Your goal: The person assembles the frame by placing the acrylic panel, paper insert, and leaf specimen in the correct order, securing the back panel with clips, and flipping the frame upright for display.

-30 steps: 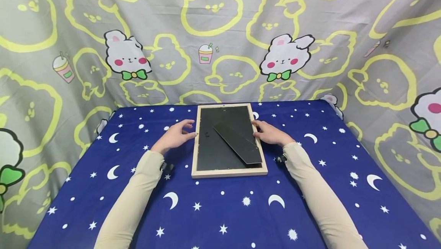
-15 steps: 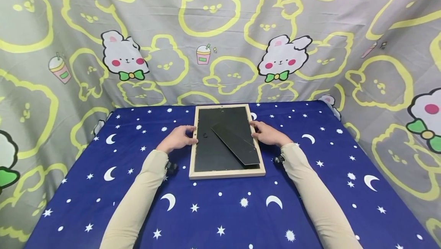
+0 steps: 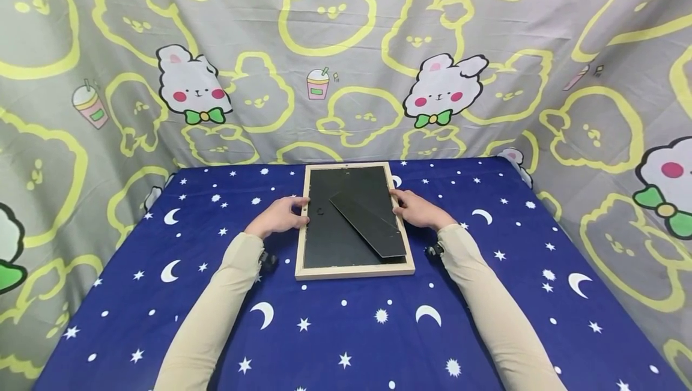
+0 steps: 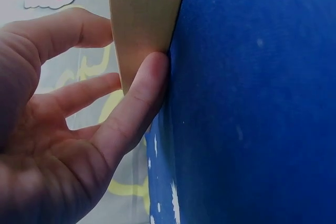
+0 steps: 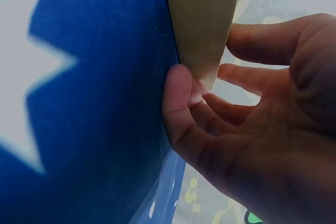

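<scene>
A light wooden picture frame lies back side up on the cloth, its black backing board showing. A black stand flap slants across the board. My left hand holds the frame's left side, and in the left wrist view its fingers touch the wooden edge. On the right side, my right hand grips the opposite edge. The right wrist view has its curled fingers against the wood.
A dark blue cloth with white moons and stars covers the table. Behind and at both sides hangs a grey curtain with yellow outlines and white cartoon rabbits. A small black device sits at the left wrist, another at the right.
My left hand has moved right and closed its fingers on the frame's left edge. My right hand has stayed on the right edge. The whole view has shifted slightly.
</scene>
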`<state>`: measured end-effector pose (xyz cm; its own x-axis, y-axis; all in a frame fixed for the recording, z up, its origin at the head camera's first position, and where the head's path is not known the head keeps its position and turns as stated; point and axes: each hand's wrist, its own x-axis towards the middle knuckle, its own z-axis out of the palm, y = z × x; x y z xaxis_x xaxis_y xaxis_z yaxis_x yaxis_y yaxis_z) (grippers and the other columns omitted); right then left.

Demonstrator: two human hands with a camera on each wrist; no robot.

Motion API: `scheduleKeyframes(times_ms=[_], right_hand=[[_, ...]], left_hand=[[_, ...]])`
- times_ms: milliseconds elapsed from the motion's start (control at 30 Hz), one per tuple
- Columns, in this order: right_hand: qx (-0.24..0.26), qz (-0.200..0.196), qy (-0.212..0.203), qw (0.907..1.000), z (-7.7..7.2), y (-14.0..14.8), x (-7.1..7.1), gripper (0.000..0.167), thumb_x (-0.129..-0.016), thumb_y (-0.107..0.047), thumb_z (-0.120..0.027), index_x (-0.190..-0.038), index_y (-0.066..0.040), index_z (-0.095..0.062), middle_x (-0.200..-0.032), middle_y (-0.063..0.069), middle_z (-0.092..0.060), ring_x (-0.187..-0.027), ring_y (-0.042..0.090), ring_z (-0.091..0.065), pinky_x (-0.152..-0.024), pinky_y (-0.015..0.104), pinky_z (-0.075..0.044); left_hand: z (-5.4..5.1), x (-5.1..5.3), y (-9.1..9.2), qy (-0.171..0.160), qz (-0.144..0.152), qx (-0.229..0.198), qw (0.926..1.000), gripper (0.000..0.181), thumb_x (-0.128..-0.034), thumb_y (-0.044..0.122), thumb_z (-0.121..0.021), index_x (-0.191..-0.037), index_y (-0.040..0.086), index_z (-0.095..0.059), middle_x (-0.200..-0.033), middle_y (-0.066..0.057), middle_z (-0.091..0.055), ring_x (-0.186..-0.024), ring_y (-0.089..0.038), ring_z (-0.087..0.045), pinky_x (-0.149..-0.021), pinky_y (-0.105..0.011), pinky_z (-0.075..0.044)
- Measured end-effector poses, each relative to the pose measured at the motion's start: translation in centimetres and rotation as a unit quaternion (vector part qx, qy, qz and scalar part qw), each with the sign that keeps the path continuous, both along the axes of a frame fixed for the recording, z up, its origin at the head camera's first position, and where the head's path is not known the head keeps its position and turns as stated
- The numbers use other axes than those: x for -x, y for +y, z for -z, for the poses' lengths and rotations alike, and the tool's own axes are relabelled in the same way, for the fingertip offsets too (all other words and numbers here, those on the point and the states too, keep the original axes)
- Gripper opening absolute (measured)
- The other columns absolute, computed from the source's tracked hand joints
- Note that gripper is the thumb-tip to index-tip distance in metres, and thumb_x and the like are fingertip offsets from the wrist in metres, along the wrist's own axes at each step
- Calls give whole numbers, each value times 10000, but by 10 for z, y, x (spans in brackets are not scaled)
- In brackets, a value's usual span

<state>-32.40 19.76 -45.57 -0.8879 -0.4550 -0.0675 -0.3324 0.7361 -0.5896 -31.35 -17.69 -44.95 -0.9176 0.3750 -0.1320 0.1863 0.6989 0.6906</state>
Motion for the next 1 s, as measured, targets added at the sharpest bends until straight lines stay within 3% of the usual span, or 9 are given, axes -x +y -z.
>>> scheduleKeyframes(times_ms=[400,800,1000], right_hand=[[-344,-104,70,9993,-1,-2,2,584,-1031,-104,-521,-1559,55,-329,-1426,348,-468,-1322,419,-473,-1127,543,-372],[-479,-101,-12,9988,-9,-5,0,575,-1035,-92,-516,-1558,58,-331,-1401,363,-468,-1255,396,-488,-1083,522,-393],[-581,-94,-34,9983,-10,-6,1,577,-1035,-87,-518,-1558,64,-326,-1395,366,-465,-1236,389,-488,-1059,509,-403]], left_hand=[[-1,1,1,-75,-4,55,10000,635,-904,139,-714,-1500,59,-510,-1413,-214,-560,-743,-169,-554,-730,-294,-454],[-1,4,2,10,56,134,9999,632,-901,125,-720,-1492,37,-514,-1376,-237,-572,-705,-123,-610,-692,-271,-458],[-2,4,2,39,69,235,9997,642,-893,132,-725,-1493,41,-513,-1354,-221,-577,-693,-141,-540,-695,-280,-438]])
